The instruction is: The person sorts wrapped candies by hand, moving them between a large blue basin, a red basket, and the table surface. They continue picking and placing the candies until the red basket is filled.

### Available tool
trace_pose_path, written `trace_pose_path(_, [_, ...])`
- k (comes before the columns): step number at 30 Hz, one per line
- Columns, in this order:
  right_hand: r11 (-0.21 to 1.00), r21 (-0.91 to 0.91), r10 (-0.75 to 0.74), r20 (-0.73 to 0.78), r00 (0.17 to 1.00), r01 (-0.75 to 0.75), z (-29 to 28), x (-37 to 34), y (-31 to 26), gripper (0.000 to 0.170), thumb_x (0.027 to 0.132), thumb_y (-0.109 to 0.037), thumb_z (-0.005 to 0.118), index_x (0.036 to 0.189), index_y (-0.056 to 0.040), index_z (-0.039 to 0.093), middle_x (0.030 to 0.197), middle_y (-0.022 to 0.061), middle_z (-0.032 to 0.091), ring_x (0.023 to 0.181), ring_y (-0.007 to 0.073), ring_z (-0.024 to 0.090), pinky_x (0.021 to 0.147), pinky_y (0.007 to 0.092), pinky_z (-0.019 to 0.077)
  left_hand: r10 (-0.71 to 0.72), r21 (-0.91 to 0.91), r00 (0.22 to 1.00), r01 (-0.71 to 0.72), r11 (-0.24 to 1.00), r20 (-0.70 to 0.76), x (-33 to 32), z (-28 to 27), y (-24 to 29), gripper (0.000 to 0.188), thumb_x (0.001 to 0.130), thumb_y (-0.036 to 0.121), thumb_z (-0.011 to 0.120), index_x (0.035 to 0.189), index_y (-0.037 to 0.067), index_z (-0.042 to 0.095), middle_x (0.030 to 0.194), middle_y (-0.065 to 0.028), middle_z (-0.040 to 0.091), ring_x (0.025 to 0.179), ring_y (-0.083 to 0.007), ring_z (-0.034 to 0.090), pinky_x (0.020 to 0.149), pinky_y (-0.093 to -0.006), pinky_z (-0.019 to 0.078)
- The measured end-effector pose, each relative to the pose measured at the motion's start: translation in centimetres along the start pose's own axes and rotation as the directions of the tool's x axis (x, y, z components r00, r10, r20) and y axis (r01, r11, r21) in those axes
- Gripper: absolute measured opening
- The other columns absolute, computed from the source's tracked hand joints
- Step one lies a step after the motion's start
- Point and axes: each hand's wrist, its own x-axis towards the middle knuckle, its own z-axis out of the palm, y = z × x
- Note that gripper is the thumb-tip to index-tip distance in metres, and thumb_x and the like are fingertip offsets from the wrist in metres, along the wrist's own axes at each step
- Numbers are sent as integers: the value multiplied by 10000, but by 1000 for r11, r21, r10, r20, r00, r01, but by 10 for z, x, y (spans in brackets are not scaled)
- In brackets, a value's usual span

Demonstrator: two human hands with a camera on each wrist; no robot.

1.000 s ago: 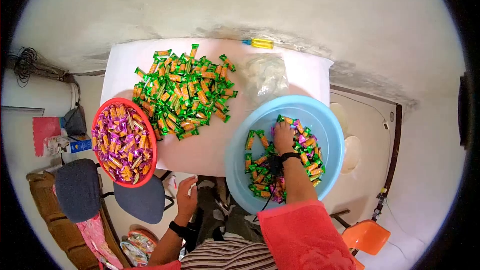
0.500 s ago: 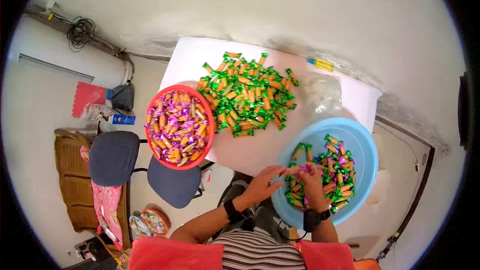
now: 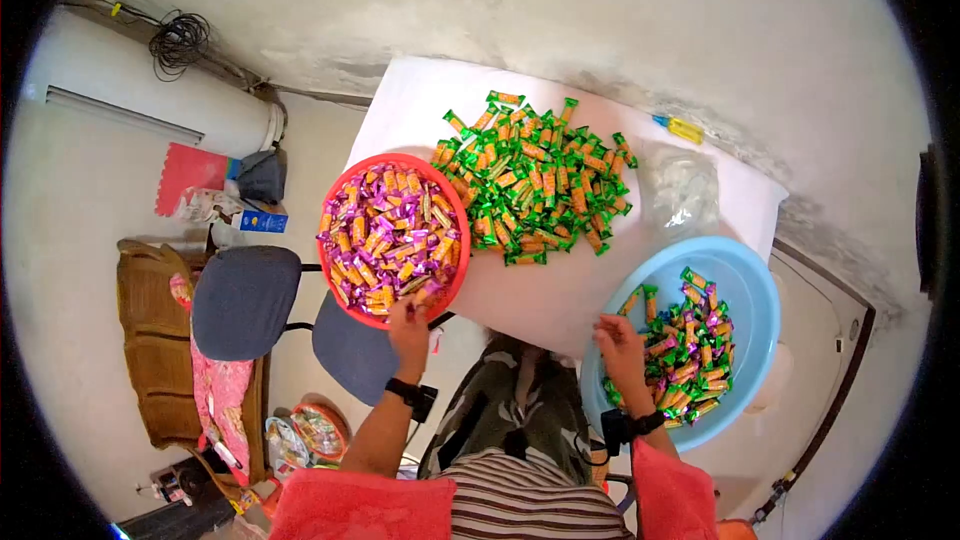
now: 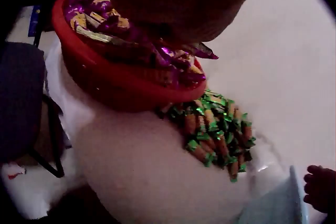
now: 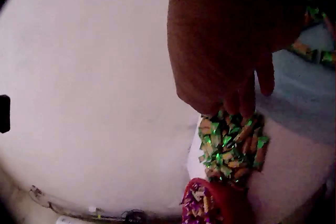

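My left hand [image 3: 408, 342] is at the near rim of a red basket [image 3: 464, 258], its fingertips pinching a purple-wrapped candy [image 3: 430, 293]. Similar purple-wrapped candies [image 3: 372, 240] fill that basket. In the left wrist view, a purple wrapper end [image 4: 203, 51] sticks out below the dark hand. My right hand [image 3: 622, 348] hovers at the left side of a light blue basin [image 3: 757, 325], fingers loosely bent with nothing between them. Green-wrapped candies [image 3: 685, 370] mixed with some purple ones lie in the basin.
A heap of green-wrapped candies [image 3: 540, 180] covers the middle of the white table [image 3: 545, 305]. Behind the basin lie a clear plastic bag [image 3: 682, 190] and a yellow bottle [image 3: 686, 130]. Dark chairs [image 3: 245, 302] stand at the left.
My right hand rose out of the basin and met the left over a purple-wrapped candy. Since then the left hand has carried it leftward to the red basket; the head view turned too.
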Motion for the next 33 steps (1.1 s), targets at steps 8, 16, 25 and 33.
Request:
trace_pose_path(8, [993,-31,93,-393,915,-114,-66,-21,25,168,783,-68,523,928,11,551,867,116,571,777,224,579,694,302,459,173,14,979,-175,984,104,17,11,8,138,774,127,560,860,20,571,912,-101,574,879,-265,529,791,-348,399])
trace_pose_path(16, [674,-710,-288,-506,813,-203,-147,5,83,239,699,-80,587,926,-26,534,864,122,547,796,308,527,690,381,432,152,314,979,-188,930,135,-10,3,1,337,762,58,544,1090,16,478,1091,-170,454,1041,-344,430,886,-391,356])
trace_pose_path(25, [234,-867,65,-438,896,-441,-171,71,152,232,748,-180,485,955,-104,558,992,81,513,978,287,469,772,550,360,212,73,877,-268,961,430,-72,29,51,278,747,51,545,1019,13,507,1062,-178,471,1005,-335,451,860,-393,375])
trace_pose_path(33, [562,-824,-289,-278,916,-73,-156,61,97,165,710,-93,549,866,-42,561,919,179,514,909,375,448,778,441,364,-45,-509,762,474,718,646,-105,80,93,214,763,9,527,976,-1,513,1035,-177,496,883,-277,515,756,-325,441])
